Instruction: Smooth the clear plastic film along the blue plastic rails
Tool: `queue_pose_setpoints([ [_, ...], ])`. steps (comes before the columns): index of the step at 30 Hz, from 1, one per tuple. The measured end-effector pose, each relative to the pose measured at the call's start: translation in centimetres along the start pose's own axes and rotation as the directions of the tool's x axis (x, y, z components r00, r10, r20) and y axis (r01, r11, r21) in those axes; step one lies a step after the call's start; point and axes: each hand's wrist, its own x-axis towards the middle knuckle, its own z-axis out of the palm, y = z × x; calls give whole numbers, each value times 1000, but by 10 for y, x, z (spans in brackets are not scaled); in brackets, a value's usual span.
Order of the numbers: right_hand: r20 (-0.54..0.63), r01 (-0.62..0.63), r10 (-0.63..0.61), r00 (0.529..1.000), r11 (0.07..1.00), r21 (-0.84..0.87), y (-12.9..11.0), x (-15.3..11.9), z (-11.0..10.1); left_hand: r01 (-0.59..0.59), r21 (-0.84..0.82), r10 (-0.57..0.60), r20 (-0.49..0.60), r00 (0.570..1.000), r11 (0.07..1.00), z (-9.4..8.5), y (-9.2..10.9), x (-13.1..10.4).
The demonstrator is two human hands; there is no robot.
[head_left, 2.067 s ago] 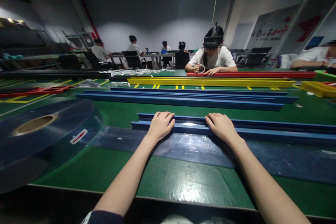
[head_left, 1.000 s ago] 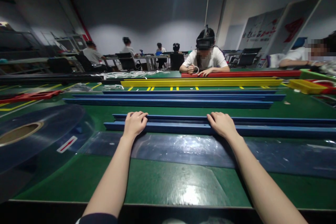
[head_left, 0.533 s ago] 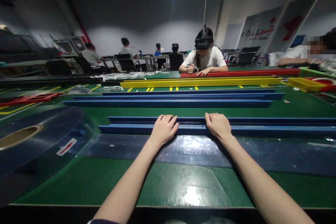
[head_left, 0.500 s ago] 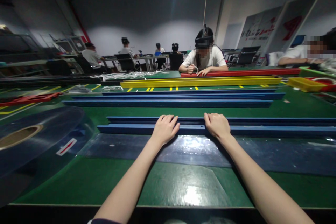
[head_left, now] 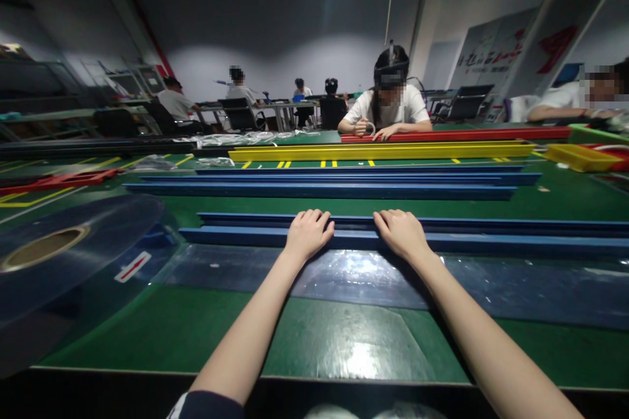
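Observation:
My left hand point(head_left: 308, 236) lies over a long blue channel strip point(head_left: 260, 237), its fingers curled across the strip's two raised edges. A short way to the right, my right hand point(head_left: 401, 234) grips the same strip from above, fingers bent over the far edge. Some fingertips are hidden behind the strip. Beneath and in front of it runs a flat band of clear plastic film point(head_left: 275, 272), shiny under the lamp. That band leads left to a large roll of clear film point(head_left: 113, 236) bearing a white label with a red arrow point(head_left: 132, 267).
Beyond my hands lie several blue strips point(head_left: 319, 191), then yellow strips point(head_left: 373, 152) and a red strip point(head_left: 457, 135) on the green table point(head_left: 221, 327). A co-worker point(head_left: 388, 101) leans over the far side. A yellow tray point(head_left: 582, 158) stands at right.
My right hand has shifted slightly left, closer to my left hand. The blue strip has slid a little left against the film roll. The whole view has turned slightly.

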Motion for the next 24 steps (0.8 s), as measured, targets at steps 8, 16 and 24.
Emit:
queue_pose_setpoints([
  [8, -30, -27, 26, 999, 999, -24, 24, 4, 6, 32, 23, -31, -63, 998, 999, 8, -27, 0],
  [16, -37, -234, 233, 972, 972, -24, 74, 3, 10, 104, 28, -101, -89, 991, 994, 15, -42, 0],
  [24, -28, -111, 112, 993, 993, 49, 77, 7, 18, 147, 6, -146, -62, 987, 989, 17, -52, 1],
])
